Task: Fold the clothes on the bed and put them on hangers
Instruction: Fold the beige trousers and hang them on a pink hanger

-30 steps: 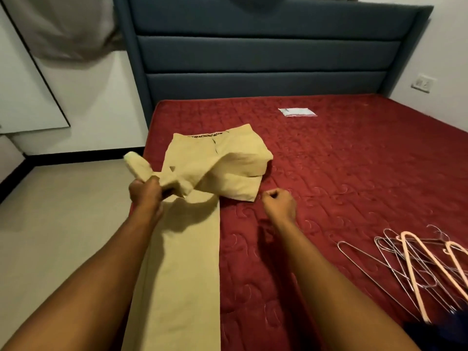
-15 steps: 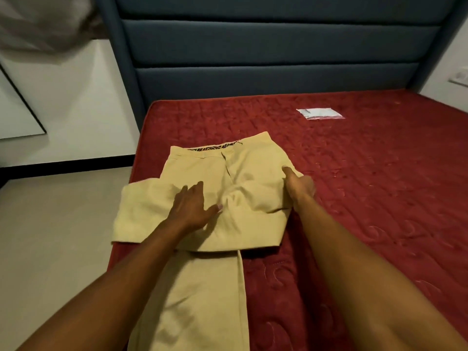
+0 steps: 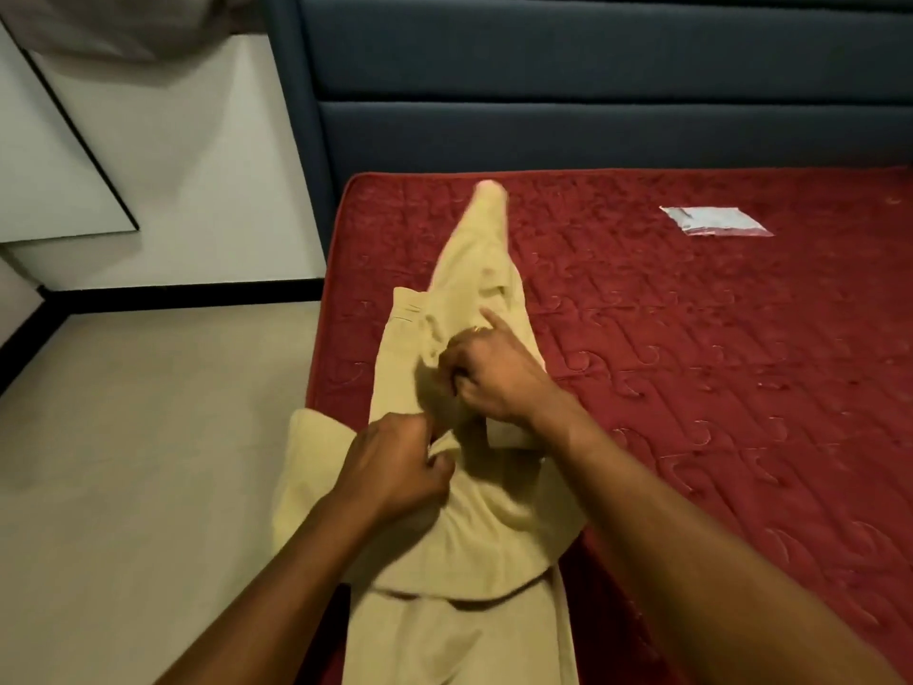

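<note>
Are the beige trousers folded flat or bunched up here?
Bunched, not folded flat: the beige trousers lie creased and twisted on the red mattress, left hand and right hand gripping cloth at the middle.

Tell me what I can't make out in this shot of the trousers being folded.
Head view:
- Leg ends of the beige trousers: cut off by the bottom edge.
- Fabric fold beneath the left hand and right hand: covered by the hands gripping it.
- Contents of the clear packet on the red mattress: too small.
</note>
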`<control>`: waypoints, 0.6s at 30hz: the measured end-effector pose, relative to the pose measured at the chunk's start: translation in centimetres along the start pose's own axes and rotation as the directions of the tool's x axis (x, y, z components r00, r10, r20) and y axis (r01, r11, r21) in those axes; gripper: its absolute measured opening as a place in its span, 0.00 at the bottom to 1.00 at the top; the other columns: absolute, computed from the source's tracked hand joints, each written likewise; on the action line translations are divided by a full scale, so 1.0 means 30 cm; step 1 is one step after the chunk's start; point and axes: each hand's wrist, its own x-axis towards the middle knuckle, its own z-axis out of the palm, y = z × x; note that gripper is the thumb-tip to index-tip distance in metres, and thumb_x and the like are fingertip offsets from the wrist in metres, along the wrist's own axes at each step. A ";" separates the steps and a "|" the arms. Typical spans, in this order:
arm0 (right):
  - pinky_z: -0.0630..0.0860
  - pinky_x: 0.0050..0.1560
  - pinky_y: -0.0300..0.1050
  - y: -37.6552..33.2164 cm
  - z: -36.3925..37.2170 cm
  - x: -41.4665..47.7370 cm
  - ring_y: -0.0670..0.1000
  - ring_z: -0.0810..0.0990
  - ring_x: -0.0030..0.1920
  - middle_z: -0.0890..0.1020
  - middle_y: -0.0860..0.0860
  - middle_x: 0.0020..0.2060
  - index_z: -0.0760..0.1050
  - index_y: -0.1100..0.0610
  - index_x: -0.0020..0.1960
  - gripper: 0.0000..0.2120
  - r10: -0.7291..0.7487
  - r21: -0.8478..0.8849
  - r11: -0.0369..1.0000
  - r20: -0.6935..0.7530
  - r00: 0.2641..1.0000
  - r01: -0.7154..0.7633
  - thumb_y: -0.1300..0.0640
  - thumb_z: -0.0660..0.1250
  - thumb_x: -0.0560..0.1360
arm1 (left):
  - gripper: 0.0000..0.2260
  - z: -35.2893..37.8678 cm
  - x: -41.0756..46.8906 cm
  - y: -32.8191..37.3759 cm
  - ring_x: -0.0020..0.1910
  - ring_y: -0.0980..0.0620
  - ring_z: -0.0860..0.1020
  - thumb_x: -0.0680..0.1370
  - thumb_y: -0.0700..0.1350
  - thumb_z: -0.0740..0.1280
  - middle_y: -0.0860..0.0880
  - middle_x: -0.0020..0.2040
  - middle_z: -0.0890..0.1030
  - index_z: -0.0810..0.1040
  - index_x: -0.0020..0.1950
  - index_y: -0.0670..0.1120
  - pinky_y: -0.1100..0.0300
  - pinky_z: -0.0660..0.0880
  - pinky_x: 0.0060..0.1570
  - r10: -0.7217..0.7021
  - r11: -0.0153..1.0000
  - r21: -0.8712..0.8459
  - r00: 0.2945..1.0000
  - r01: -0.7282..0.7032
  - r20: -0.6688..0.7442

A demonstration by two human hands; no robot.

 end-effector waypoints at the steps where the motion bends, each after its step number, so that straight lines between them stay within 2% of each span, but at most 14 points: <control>1: 0.72 0.68 0.58 -0.030 0.024 0.015 0.51 0.82 0.43 0.84 0.47 0.38 0.82 0.49 0.39 0.14 0.004 0.058 0.998 0.096 0.995 -0.010 0.52 0.57 0.65 | 0.15 -0.002 -0.017 -0.009 0.39 0.48 0.79 0.70 0.60 0.63 0.51 0.39 0.80 0.78 0.47 0.51 0.52 0.77 0.38 -0.023 0.998 -0.055 0.997 0.027 0.070; 2: 0.78 0.56 0.55 -0.060 0.045 0.022 0.52 0.81 0.40 0.84 0.48 0.37 0.82 0.50 0.40 0.14 0.016 0.124 0.992 0.170 0.985 -0.037 0.52 0.58 0.65 | 0.16 -0.009 -0.028 -0.021 0.39 0.50 0.79 0.70 0.61 0.63 0.52 0.39 0.80 0.78 0.47 0.51 0.50 0.78 0.39 -0.038 0.992 -0.111 0.991 0.053 0.132; 3: 0.80 0.46 0.54 -0.085 0.066 0.026 0.52 0.81 0.39 0.84 0.49 0.36 0.83 0.50 0.40 0.14 0.018 0.168 0.984 0.216 0.976 -0.055 0.52 0.59 0.66 | 0.17 -0.018 -0.031 -0.032 0.39 0.51 0.79 0.70 0.62 0.63 0.52 0.39 0.80 0.79 0.47 0.51 0.48 0.78 0.39 -0.055 0.982 -0.167 0.982 0.085 0.179; 4: 0.80 0.42 0.53 -0.102 0.082 0.028 0.52 0.80 0.39 0.84 0.49 0.37 0.84 0.50 0.41 0.13 0.025 0.194 0.978 0.242 0.970 -0.074 0.52 0.61 0.67 | 0.16 -0.027 -0.030 -0.042 0.39 0.53 0.80 0.70 0.61 0.64 0.53 0.39 0.81 0.79 0.47 0.51 0.48 0.79 0.40 -0.070 0.964 -0.236 0.976 0.119 0.208; 7: 0.81 0.47 0.53 -0.125 0.082 0.037 0.50 0.82 0.43 0.85 0.48 0.38 0.84 0.50 0.42 0.08 0.069 0.315 0.934 0.299 0.952 -0.166 0.54 0.65 0.72 | 0.03 -0.063 -0.005 -0.054 0.40 0.53 0.80 0.75 0.49 0.68 0.52 0.40 0.81 0.78 0.43 0.51 0.56 0.75 0.37 -0.137 0.927 -0.307 0.956 0.216 0.258; 9: 0.82 0.51 0.52 -0.125 0.060 0.032 0.45 0.83 0.46 0.86 0.45 0.41 0.85 0.48 0.45 0.07 0.065 0.407 0.891 0.320 0.945 -0.199 0.52 0.67 0.74 | 0.05 -0.083 0.002 -0.067 0.44 0.51 0.81 0.77 0.51 0.69 0.51 0.44 0.83 0.80 0.49 0.52 0.56 0.77 0.41 -0.154 0.914 -0.319 0.941 0.251 0.302; 10: 0.82 0.53 0.51 -0.122 0.043 0.018 0.43 0.83 0.47 0.86 0.44 0.43 0.84 0.48 0.47 0.07 0.072 0.441 0.873 0.303 0.950 -0.207 0.48 0.68 0.74 | 0.11 -0.095 -0.003 -0.068 0.48 0.53 0.82 0.77 0.56 0.70 0.53 0.49 0.84 0.81 0.55 0.53 0.56 0.78 0.45 -0.121 0.910 -0.331 0.925 0.248 0.359; 12: 0.81 0.55 0.50 -0.103 0.010 -0.036 0.42 0.83 0.51 0.86 0.42 0.48 0.83 0.47 0.51 0.12 0.166 0.465 0.856 0.167 0.972 -0.226 0.41 0.67 0.74 | 0.24 -0.113 -0.025 -0.060 0.52 0.57 0.80 0.74 0.64 0.72 0.56 0.57 0.82 0.76 0.68 0.59 0.60 0.76 0.48 -0.034 0.949 -0.262 0.881 0.176 0.472; 13: 0.81 0.56 0.50 -0.090 -0.004 -0.081 0.43 0.83 0.52 0.85 0.42 0.50 0.82 0.47 0.53 0.14 0.244 0.448 0.859 0.063 0.968 -0.246 0.39 0.66 0.75 | 0.27 -0.120 -0.040 -0.045 0.52 0.56 0.79 0.73 0.65 0.72 0.56 0.56 0.81 0.73 0.70 0.60 0.60 0.75 0.47 -0.014 0.982 -0.157 0.863 0.108 0.505; 15: 0.79 0.56 0.51 -0.057 -0.014 -0.187 0.46 0.83 0.52 0.85 0.42 0.52 0.82 0.47 0.55 0.18 0.404 0.382 0.868 -0.176 0.898 -0.316 0.37 0.63 0.76 | 0.22 -0.130 -0.064 -0.017 0.50 0.50 0.79 0.76 0.59 0.72 0.51 0.53 0.81 0.76 0.67 0.54 0.57 0.75 0.45 -0.028 1.000 0.023 0.866 0.019 0.498; 16: 0.78 0.56 0.52 -0.040 -0.012 -0.249 0.48 0.83 0.53 0.85 0.43 0.52 0.82 0.48 0.55 0.19 0.480 0.387 0.849 -0.277 0.832 -0.361 0.36 0.63 0.77 | 0.16 -0.130 -0.075 -0.008 0.48 0.48 0.79 0.77 0.54 0.72 0.50 0.49 0.81 0.78 0.62 0.51 0.57 0.74 0.43 -0.037 0.999 0.018 0.879 0.032 0.476; 18: 0.77 0.60 0.56 -0.031 -0.001 -0.361 0.49 0.81 0.56 0.84 0.46 0.53 0.81 0.50 0.58 0.22 0.615 0.529 0.756 -0.376 0.693 -0.384 0.35 0.62 0.77 | 0.07 -0.147 -0.104 -0.013 0.44 0.44 0.80 0.76 0.47 0.72 0.46 0.43 0.81 0.81 0.51 0.45 0.57 0.72 0.41 -0.097 0.963 -0.174 0.870 0.204 0.483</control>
